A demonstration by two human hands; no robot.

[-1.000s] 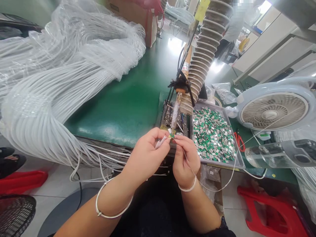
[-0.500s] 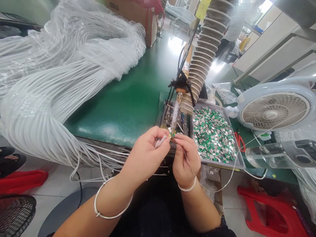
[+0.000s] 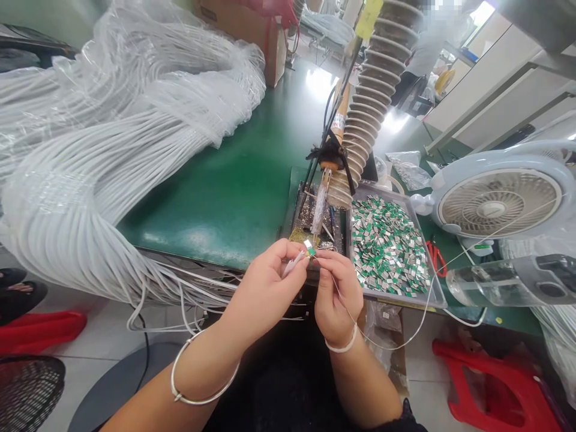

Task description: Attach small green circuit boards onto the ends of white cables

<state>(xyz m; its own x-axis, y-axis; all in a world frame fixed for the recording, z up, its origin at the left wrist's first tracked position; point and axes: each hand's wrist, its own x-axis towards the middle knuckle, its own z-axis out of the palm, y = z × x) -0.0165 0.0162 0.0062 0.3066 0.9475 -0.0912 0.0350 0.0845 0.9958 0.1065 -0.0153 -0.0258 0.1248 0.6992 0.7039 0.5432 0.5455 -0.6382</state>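
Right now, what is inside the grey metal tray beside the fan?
Small green-and-silver rectangular pieces, heaped up, fill the shallow metal tray, covering its floor from view.

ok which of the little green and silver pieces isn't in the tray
The small green-and-silver piece held up between the left hand and the right hand; the others lie heaped in the shallow grey metal tray.

White desk fan (image 3: pixel 492 209), red plastic stool (image 3: pixel 454 360), cardboard box (image 3: pixel 243 36)

Cables (image 3: pixel 112 180) lie left of the soldering iron (image 3: pixel 320 207), a tray (image 3: pixel 375 189) right.
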